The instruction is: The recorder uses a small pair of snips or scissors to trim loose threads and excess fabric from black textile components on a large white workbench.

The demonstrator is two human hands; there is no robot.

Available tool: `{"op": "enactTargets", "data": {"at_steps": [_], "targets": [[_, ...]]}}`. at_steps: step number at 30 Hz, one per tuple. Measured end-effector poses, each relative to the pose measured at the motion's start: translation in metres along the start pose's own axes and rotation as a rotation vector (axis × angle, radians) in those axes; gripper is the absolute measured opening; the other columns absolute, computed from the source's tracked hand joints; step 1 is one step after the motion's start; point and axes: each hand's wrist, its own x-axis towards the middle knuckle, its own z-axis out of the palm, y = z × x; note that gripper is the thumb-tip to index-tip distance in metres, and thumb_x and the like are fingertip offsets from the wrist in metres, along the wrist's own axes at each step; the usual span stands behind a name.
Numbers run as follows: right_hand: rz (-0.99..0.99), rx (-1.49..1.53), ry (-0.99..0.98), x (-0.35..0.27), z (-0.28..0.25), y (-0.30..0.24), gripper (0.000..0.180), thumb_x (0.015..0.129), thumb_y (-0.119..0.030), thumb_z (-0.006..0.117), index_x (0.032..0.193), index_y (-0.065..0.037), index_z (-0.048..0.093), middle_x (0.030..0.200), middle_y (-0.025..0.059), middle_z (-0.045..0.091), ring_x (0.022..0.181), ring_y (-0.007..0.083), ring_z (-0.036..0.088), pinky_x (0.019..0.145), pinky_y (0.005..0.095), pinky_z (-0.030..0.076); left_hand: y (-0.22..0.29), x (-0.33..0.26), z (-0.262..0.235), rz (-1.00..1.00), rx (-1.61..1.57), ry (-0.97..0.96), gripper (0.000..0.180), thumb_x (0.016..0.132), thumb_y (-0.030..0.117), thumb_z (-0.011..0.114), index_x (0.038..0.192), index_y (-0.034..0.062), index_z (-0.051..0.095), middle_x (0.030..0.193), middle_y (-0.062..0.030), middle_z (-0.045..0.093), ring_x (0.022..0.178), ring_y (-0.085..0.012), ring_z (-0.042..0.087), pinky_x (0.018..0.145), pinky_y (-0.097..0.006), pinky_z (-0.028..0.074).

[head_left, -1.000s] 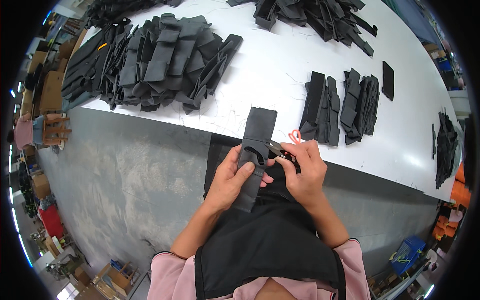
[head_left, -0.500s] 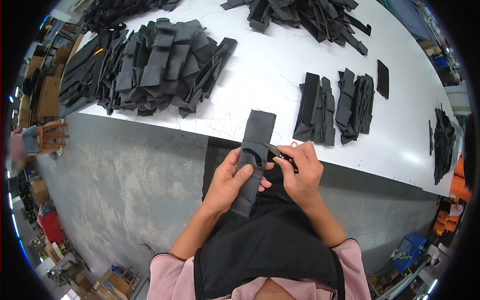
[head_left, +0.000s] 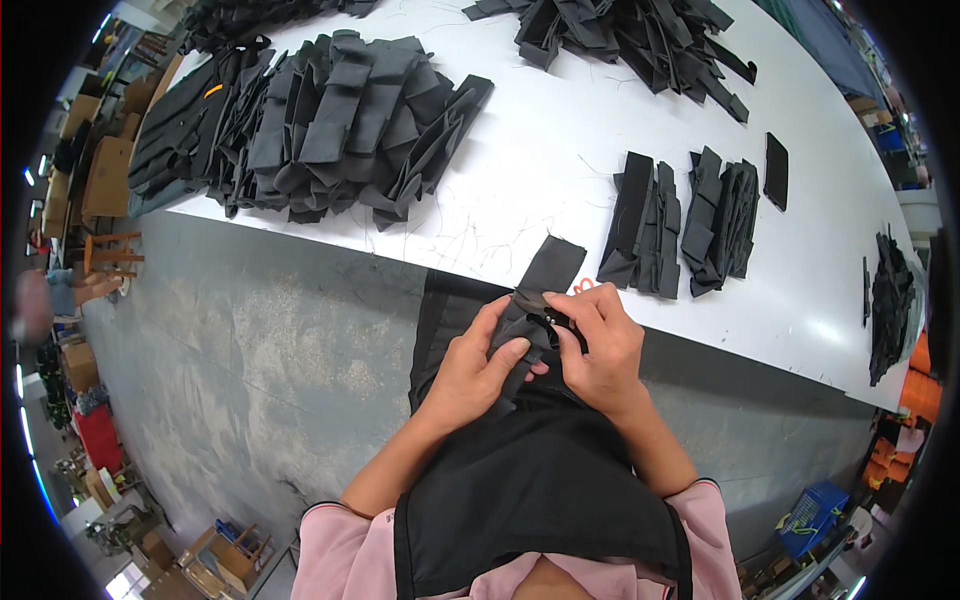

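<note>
In front of the table's near edge, my left hand [head_left: 470,372] is closed on a dark grey fabric strip [head_left: 555,264], its thumb pressing a folded part. The strip's upper end points up and to the right. My right hand [head_left: 606,350] grips small black thread snips [head_left: 533,301], whose blades lie against the strip close to my left fingertips. What sits between the blades is hidden by cloth and fingers. A small red loop [head_left: 584,286] shows just above my right fingers.
Large piles of dark fabric pieces [head_left: 340,120] cover the left of the white table [head_left: 530,140]. More strips [head_left: 640,225] lie on the right, beside a black phone [head_left: 776,172]. Another heap [head_left: 630,40] is at the back. A blue crate [head_left: 812,515] stands on the floor at right.
The strip has tilted to the right and its middle is now folded under my left thumb. The snips have come left onto the cloth. The whole view has shifted slightly.
</note>
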Motion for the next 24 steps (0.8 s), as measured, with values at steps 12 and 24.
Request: {"op": "enactTargets", "data": {"at_steps": [12,24], "targets": [[0.111,0.034,0.101,-0.012,0.006,-0.002,0.026,0.069,0.002,0.069,0.095,-0.003,0.064,0.077,0.008,0.053,0.059,0.021,0.058,0.051,0.029,0.047,0.001,-0.003,0.0,0.004,0.265,0.084,0.041,0.092,0.009,0.052,0.13,-0.0008,0.038,0.091,-0.0139,0.066,0.077,-0.0179,0.068,0.067,-0.028,0.052],[0.432,0.559,0.044,-0.006,0.015,0.007,0.018,0.079,0.008,0.058,0.097,0.004,0.06,0.088,0.0032,0.044,0.072,0.0061,0.05,0.059,0.0176,0.046,0.007,0.011,-0.011,-0.164,-0.045,-0.058,0.025,0.095,0.013,0.048,0.113,-0.0043,0.047,0.092,-0.0111,0.063,0.077,-0.0163,0.066,0.068,-0.025,0.052]]}}
